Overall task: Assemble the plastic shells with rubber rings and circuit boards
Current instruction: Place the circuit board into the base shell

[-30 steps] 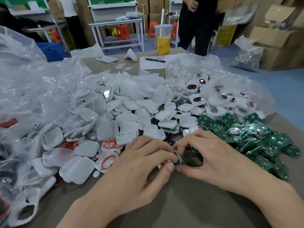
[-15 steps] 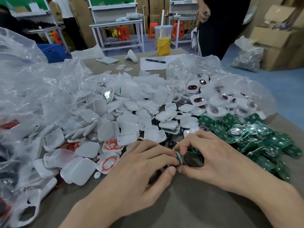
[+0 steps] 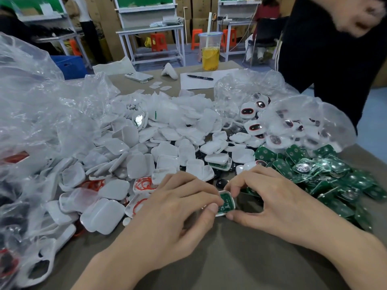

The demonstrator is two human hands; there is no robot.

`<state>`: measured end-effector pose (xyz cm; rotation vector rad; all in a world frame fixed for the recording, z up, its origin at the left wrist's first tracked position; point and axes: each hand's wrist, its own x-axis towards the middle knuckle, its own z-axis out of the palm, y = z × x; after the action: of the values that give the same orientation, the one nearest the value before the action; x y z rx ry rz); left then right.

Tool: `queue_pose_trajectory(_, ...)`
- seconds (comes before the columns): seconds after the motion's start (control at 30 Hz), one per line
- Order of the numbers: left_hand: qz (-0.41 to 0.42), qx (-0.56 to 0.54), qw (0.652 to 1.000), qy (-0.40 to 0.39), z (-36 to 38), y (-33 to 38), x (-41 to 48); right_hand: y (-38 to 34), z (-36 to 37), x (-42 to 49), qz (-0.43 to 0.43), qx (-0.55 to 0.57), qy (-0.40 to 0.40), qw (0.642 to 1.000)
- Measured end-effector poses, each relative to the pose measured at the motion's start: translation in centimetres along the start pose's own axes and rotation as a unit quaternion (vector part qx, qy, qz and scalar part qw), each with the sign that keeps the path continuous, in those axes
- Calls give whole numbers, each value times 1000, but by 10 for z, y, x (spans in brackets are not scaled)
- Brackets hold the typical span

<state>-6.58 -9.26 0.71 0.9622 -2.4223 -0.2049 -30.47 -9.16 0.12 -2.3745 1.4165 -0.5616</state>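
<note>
Fingers (image 3: 212, 207) of the left hand (image 3: 178, 208) and right hand (image 3: 272, 201) pinch a white shell (image 3: 222, 214) over the table (image 3: 230, 258). Its long axis runs away from the person, open face up, with a green circuit board (image 3: 225, 203) seated inside. Beyond lie loose white shells (image 3: 146, 164), red rings (image 3: 144, 183) and green boards (image 3: 335, 174).

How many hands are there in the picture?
3. The left hand and right hand pinch a small white plastic shell with a green circuit board, centre; a blurred third hand is top right. Others may be hidden.
</note>
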Motion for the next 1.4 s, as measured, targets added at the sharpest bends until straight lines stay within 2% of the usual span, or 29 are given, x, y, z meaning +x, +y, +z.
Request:
queue_pose_trajectory(0.13,-1,13,999,-31,2,0,1,0,0,-1,-14,-5,12,1000)
queue_pose_trajectory(0.27,-14,14,999,-29,3,1,3,-1,2,1,-56,-36,29,997)
queue_pose_trajectory(0.4,-20,7,1000,-21,4,2,1,1,3,1,-62,-28,34,997)
queue_pose_trajectory(0.63,-71,6,992,101,-1,-8,0,2,4,1,-68,-28,39,997)
queue_pose_trajectory(0.73,-83,25,994,67,-3,-11,-1,2,4,1,-76,-30,53,995)
queue_pose_trajectory(0.83,-57,36,998,-1,-1,-10,-1,1,4,1,-91,-35,69,993)
queue_pose_trajectory(0.93,-37,42,998,-32,2,-9,-2,1,4,1,-97,-37,76,992)
queue_pose_trajectory(1.2,-30,50,998,-36,9,-8,-2,1,5,0,-94,-53,73,992)
queue_pose_trajectory(1.4,-19,63,998,-9,11,-8,0,-1,4,0,-93,-57,64,992)
